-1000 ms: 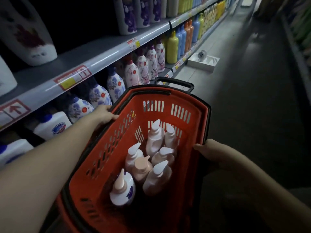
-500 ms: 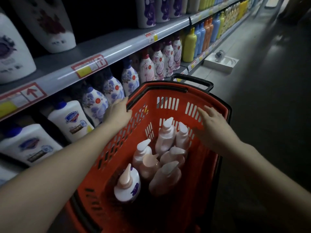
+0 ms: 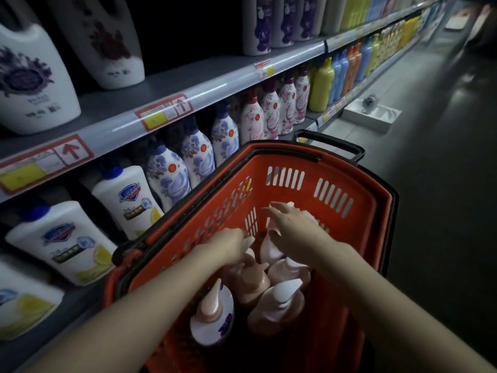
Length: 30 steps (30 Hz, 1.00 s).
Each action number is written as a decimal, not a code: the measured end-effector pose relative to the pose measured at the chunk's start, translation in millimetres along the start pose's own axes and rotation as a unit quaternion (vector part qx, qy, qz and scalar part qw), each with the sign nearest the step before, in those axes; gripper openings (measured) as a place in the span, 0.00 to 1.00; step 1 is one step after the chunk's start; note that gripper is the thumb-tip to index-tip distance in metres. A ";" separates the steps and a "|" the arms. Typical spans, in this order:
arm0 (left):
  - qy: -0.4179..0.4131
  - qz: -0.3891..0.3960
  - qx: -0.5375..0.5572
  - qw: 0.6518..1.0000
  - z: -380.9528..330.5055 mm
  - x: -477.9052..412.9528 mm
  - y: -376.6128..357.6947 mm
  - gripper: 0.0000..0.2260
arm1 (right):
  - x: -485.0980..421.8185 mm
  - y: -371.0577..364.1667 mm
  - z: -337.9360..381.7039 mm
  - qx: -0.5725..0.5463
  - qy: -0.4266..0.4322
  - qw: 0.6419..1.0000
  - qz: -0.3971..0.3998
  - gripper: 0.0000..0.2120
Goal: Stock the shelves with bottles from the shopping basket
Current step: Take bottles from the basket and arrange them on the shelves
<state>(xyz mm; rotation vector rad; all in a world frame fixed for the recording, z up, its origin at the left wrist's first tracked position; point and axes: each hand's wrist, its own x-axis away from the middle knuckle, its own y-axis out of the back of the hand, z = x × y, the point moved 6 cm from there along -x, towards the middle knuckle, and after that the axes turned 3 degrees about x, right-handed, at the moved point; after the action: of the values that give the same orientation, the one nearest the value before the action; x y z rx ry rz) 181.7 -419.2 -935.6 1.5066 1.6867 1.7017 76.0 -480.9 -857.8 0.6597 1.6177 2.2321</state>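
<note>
While the red slotted plastic shopping basket (image 3: 371,200) sits just beside the grey metal shelf (image 3: 161,84), pale pink pump bottles (image 3: 277,305) stand inside it. My right hand (image 3: 295,227): fingers spread wide over the far ones. My left hand (image 3: 226,246) sits at a white pump head (image 3: 248,241); fingers hidden, grip unclear.

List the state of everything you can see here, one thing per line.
Red basket, upright, loaded with bottles.
Basket bottles, pump-topped, leaning together.
Left hand, down on a bottle top, hold unclear.
Right hand, fingers spread over a rear bottle.
Shelf bottles, upright in rows.
White tray, lying on the floor.
</note>
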 end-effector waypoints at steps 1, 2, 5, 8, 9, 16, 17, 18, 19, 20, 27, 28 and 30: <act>0.006 0.004 0.017 1.000 1.3 -2.1 -1.5 0.20 | -2.4 -3.3 2.7 -0.003 0.003 1.000 0.002 0.28; 0.014 0.004 0.035 0.999 2.5 -3.3 -2.6 0.20 | -4.2 -6.0 5.3 -0.008 0.003 1.000 0.004 0.27; 0.031 -0.018 0.056 0.998 4.9 -2.7 -0.1 0.18 | -6.4 -11.2 11.7 -0.031 0.003 0.999 0.006 0.25; 0.013 -0.025 0.026 0.999 5.4 1.5 2.9 0.14 | -4.6 -14.3 13.9 -0.058 0.001 0.998 0.012 0.25; 0.016 -0.029 0.027 0.999 7.8 4.4 6.9 0.14 | -4.1 -15.1 12.9 -0.069 -0.002 0.998 0.014 0.24; -0.034 -0.116 -0.017 0.993 1.6 37.7 90.5 0.15 | -9.9 -13.9 -0.9 -0.286 -0.048 0.957 0.025 0.30; -0.049 -0.141 -0.026 0.988 -6.0 45.7 107.1 0.15 | -11.3 -12.6 0.7 -0.329 -0.040 0.943 0.035 0.33; -0.061 -0.168 -0.031 0.983 -13.5 54.0 123.9 0.15 | -12.4 -10.8 3.8 -0.362 -0.027 0.931 0.044 0.36; -0.072 -0.199 -0.027 0.977 -19.8 62.8 141.3 0.15 | -13.4 -9.1 7.5 -0.388 -0.013 0.920 0.049 0.38; -0.083 -0.230 -0.009 0.970 -24.0 71.3 158.9 0.15 | -14.4 -7.0 11.2 -0.418 -0.002 0.907 0.046 0.41; -0.136 -0.348 0.231 0.899 -16.1 100.8 254.2 0.11 | -17.2 45.2 29.7 -0.567 0.070 0.819 -0.050 0.43; -0.118 -0.375 0.230 0.890 -13.5 102.3 264.3 0.11 | -16.4 55.4 40.4 -0.542 0.092 0.831 -0.084 0.47; -0.089 -0.429 0.200 0.876 -12.4 109.3 283.6 0.09 | -14.4 72.5 63.4 -0.410 0.111 0.887 -0.183 0.56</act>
<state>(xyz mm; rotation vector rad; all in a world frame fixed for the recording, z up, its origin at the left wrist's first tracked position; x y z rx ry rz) 251.5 -411.4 -639.6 0.7607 2.2064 0.7546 123.3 -459.9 -775.4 -0.1288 0.6341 2.4276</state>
